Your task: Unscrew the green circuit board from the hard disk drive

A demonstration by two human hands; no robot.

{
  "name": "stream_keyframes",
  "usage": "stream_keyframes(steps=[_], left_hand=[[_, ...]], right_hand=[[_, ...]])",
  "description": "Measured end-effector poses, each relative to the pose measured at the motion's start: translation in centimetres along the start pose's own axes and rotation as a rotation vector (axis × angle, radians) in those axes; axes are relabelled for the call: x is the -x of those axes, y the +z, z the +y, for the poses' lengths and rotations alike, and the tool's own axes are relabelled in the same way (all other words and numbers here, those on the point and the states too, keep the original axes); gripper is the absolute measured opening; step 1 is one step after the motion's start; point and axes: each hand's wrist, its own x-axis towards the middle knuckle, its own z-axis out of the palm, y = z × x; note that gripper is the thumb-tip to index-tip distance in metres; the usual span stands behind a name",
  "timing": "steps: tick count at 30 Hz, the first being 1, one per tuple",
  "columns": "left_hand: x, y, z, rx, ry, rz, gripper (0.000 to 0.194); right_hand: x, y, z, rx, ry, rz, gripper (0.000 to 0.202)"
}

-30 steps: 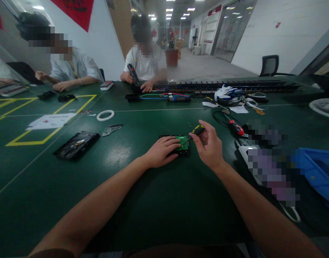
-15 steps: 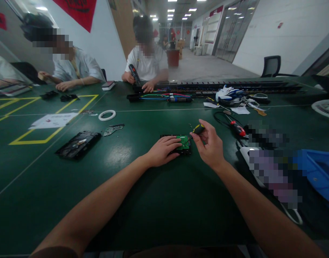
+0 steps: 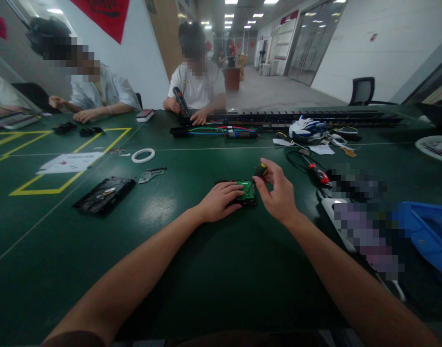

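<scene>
Right hand (image 3: 276,188): screwdriver (image 3: 259,170) was pinched, nudged toward worktop's (image 3: 221,274) left edge, seemingly mid-turn.
Left hand (image 3: 221,200): was laid flat on circuit board (image 3: 247,193).

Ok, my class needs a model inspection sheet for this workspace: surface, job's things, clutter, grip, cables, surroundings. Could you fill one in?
Surface: green tabletop, glossy, marked in places with yellow lines.
Job's things: green circuit board in a black housing; black-and-yellow screwdriver angled down towards it, tip contact unclear.
Clutter: black casing, loose circuit board and white ring to the left; gloves further back; blue bin to the right.
Grip: left hand lies flat over the board; right hand pinches the screwdriver.
Cables: coloured wires towards the far side; their ends are unclear.
Surroundings: co-workers seated across the table; office chair at far right.
</scene>
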Motion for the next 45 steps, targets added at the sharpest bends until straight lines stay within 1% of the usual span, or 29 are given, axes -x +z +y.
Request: stream_keyframes(steps=[4, 9, 11, 16, 21, 33, 45], left_hand=[[-0.04, 0.05, -0.07, 0.006, -0.002, 0.006, 0.045], [0.02, 0.14, -0.02, -0.001, -0.01, 0.021, 0.046], [0.07, 0.19, 0.01, -0.009, -0.008, 0.023, 0.046], [0.13, 0.3, 0.03, -0.014, 0.002, 0.027, 0.046], [0.14, 0.35, -0.02, -0.01, 0.0, 0.026, 0.046], [0.12, 0.44, -0.08, -0.014, 0.012, 0.033, 0.045], [0.17, 0.33, 0.01, -0.029, 0.01, 0.031, 0.045]], right_hand=[[-0.12, 0.1, -0.12, 0.012, -0.013, -0.008, 0.054], [0.02, 0.17, 0.1, -0.074, 0.023, -0.042, 0.057], [0.11, 0.21, 0.11, -0.079, 0.017, -0.031, 0.056], [0.3, 0.22, 0.02, 0.015, -0.029, 0.022, 0.054], [0.46, 0.07, -0.11, 0.016, -0.008, 0.052, 0.053], [0.57, 0.05, 0.26, 0.046, -0.06, 0.065, 0.053], [0.52, -0.07, 0.41, 0.033, -0.054, 0.043, 0.053]])
